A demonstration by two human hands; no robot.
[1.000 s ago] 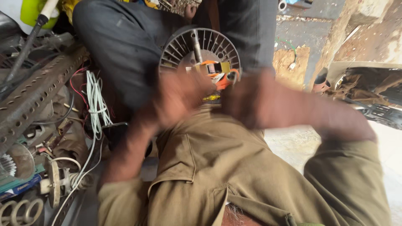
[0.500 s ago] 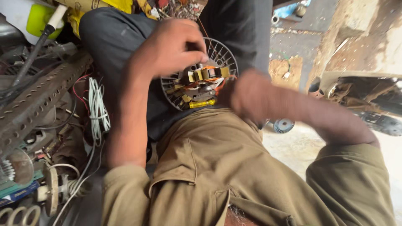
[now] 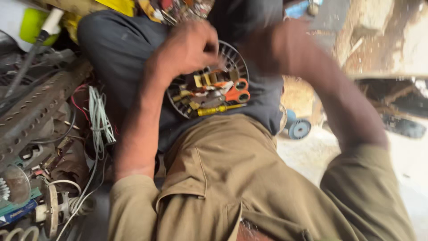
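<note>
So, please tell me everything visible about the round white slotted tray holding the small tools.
The round white slotted plastic tray looks like a fan grille with radial ribs. It lies tilted on dark cloth, above the khaki shirt. Orange-handled scissors, a yellow-handled screwdriver and small brass-coloured parts rest in it. The left hand covers its upper left edge.

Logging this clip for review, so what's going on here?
A person in a khaki shirt sits among workshop clutter, with a round slotted fan cover lying like a tray on their dark trousers. It holds orange-handled scissors, a yellow-handled screwdriver and small parts. The left hand rests closed at the cover's upper left edge. The right hand is raised beside it, too blurred to show any grip. A bundle of white wires lies to the left.
</note>
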